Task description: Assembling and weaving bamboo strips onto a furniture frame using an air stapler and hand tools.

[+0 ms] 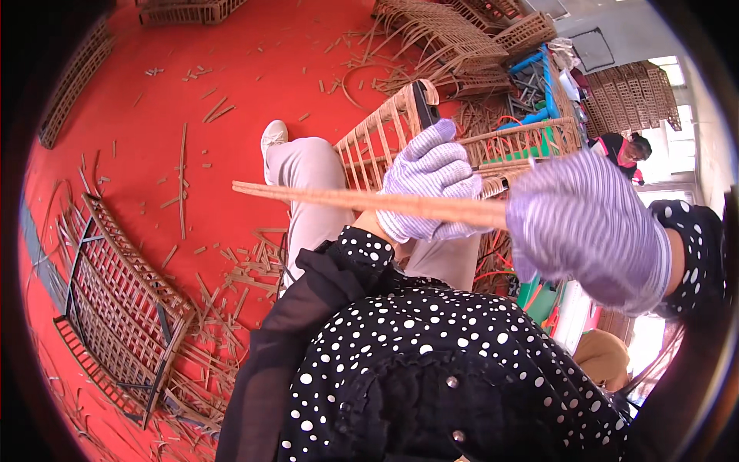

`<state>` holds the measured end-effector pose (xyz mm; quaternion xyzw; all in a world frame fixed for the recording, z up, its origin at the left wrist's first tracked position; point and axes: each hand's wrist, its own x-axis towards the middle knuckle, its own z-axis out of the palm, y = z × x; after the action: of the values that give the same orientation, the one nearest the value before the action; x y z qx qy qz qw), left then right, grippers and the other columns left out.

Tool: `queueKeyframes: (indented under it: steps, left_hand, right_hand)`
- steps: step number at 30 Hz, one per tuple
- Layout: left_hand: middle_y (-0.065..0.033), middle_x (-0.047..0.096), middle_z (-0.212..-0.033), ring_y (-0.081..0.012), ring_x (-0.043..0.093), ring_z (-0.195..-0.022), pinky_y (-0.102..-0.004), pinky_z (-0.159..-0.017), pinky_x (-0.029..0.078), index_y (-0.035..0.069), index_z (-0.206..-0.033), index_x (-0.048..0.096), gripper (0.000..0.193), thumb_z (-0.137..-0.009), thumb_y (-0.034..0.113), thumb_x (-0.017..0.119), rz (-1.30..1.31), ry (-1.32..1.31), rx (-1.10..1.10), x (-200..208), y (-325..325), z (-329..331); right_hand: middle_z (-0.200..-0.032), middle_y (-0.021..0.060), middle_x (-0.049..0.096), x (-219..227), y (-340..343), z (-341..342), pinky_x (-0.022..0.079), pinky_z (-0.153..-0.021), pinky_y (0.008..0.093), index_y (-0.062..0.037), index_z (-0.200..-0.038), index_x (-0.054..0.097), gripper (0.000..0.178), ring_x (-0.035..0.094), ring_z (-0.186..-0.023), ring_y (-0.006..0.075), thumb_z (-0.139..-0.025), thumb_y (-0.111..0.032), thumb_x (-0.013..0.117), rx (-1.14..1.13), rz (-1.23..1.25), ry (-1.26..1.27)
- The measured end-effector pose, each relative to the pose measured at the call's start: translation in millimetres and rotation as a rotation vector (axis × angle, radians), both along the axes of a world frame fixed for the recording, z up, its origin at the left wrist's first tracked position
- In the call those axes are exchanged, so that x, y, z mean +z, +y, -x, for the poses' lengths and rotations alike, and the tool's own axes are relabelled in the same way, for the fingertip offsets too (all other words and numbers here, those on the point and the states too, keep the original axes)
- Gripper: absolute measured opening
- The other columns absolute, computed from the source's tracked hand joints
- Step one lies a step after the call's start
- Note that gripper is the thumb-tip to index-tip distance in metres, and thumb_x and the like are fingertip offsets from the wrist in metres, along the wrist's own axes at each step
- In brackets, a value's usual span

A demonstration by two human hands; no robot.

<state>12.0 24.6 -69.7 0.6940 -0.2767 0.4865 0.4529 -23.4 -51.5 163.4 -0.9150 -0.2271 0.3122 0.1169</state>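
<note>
Both hands wear white-and-purple striped gloves. My right hand (pixel 589 227), raised at the right, is closed on one end of a long tan wicker strip (pixel 346 199). From there the strip runs left across the view, passing in front of my left wrist. My left hand (pixel 431 181) has its fingers curled and lies against a partly woven wicker frame (pixel 369 154) beyond my lap. Whatever its fingers grip is hidden. The frame has tan strips wound over it and a dark bar (pixel 425 105) showing at its top corner.
A woven brown panel (pixel 127 308) on dark rods lies on the red floor (pixel 223 85) at left, with cut strips (pixel 250 266) scattered around. Wicker pieces (pixel 439 35) are piled at the back, near a blue-edged bin (pixel 531 85). Another person (pixel 620 150) is at far right.
</note>
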Motion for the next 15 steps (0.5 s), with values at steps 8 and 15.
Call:
queueKeyframes:
  steps: [8,15]
  left_hand:
    - [-0.0035,0.056,-0.076,-0.0249,0.054,-0.083,-0.043,-0.093,0.036,0.012,-0.084,0.062,0.021,-0.068,0.025,0.063,-0.299,0.082,-0.129,38,32,-3]
    - [-0.0037,0.064,-0.088,-0.0254,0.059,-0.081,-0.0349,-0.074,0.047,0.012,-0.093,0.064,0.018,-0.084,0.01,0.049,-0.59,-0.019,0.375,40,86,-90]
  right_hand:
    - [-0.053,-0.003,0.031,-6,6,-57,0.041,-0.05,0.0244,-0.0069,-0.063,0.035,0.025,0.035,-0.045,0.0067,-0.088,-0.005,0.04,0.476,-0.541,-0.251]
    - [-0.082,0.0066,0.064,-4,-27,-167,0.052,-0.066,0.0275,-0.003,-0.094,0.061,0.016,0.061,-0.072,0.0169,-0.084,-0.015,0.059,-0.27,-1.149,0.341]
